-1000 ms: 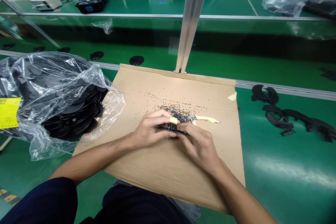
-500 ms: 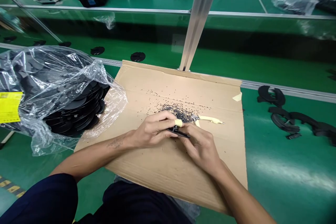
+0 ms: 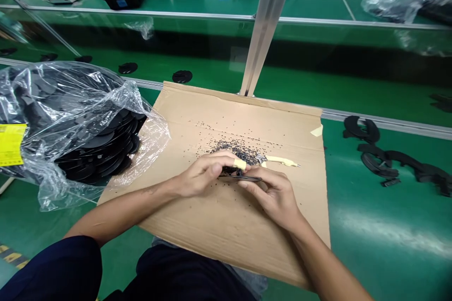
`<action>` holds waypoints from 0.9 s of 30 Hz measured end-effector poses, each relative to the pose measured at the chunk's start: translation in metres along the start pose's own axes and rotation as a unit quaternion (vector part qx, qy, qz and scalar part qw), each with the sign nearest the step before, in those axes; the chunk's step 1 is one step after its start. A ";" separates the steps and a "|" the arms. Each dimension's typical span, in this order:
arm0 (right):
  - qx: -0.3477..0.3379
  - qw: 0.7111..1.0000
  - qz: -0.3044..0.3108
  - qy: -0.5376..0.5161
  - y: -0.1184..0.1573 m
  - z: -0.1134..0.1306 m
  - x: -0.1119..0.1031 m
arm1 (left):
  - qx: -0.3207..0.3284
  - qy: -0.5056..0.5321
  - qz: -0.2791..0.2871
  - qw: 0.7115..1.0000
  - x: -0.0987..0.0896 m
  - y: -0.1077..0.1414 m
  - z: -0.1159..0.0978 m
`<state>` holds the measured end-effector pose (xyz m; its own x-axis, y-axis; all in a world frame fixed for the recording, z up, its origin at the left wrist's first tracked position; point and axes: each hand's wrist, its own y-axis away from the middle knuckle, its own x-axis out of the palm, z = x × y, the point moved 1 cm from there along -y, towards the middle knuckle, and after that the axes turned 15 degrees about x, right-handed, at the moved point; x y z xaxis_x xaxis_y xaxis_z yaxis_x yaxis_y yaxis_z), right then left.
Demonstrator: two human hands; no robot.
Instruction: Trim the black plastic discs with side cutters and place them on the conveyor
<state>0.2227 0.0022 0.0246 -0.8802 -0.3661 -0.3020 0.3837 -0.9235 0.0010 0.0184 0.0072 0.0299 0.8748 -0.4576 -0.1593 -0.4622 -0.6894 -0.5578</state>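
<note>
A thin black plastic disc (image 3: pixel 249 178) is seen nearly edge-on above the cardboard. My right hand (image 3: pixel 273 193) pinches its right end between thumb and fingers. My left hand (image 3: pixel 201 174) is at the other end, its index finger, wrapped in yellow tape (image 3: pixel 240 164), stretched along the disc's top. The left thumb stands apart from the disc; the other left fingertips are hidden. Just beyond the hands lies a scatter of tiny black bits (image 3: pixel 233 147). Nippers with pale yellow handles (image 3: pixel 280 160) rest beside the scatter, to the right.
A cardboard sheet (image 3: pixel 219 230) lies under the hands. On the left, a clear plastic bag (image 3: pixel 70 103) spills stacked black discs (image 3: pixel 102 155). Curved black parts (image 3: pixel 379 162) lie on the green bench at right. A metal post (image 3: pixel 263 33) rises behind the cardboard.
My left thumb has lifted off the disc and the left fingers have straightened. The disc has turned flatter to my view, still in my right hand.
</note>
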 end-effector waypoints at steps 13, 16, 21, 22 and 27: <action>-0.056 0.998 0.010 -0.015 -0.003 0.007 -0.008 | -0.019 0.027 0.015 0.999 -0.006 -0.003 0.003; -0.055 0.997 0.049 0.006 -0.004 0.006 -0.011 | 0.004 -0.031 0.074 0.997 -0.010 -0.004 -0.004; -0.085 0.996 -0.010 0.038 -0.003 0.004 -0.009 | 0.009 -0.051 0.064 0.997 -0.008 -0.003 -0.001; -0.089 0.994 -0.040 0.041 -0.002 0.004 -0.008 | 0.008 -0.043 0.052 0.998 -0.006 -0.003 0.000; -0.079 0.984 -0.069 0.147 -0.004 0.002 -0.019 | -0.013 -0.080 -0.011 0.997 0.003 0.002 0.009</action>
<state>0.2369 0.0126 0.0325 -0.8169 -0.1681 -0.5518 0.3254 -0.9242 -0.2001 0.0215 0.0094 0.0214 0.8955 -0.3482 -0.2771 -0.4450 -0.7127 -0.5422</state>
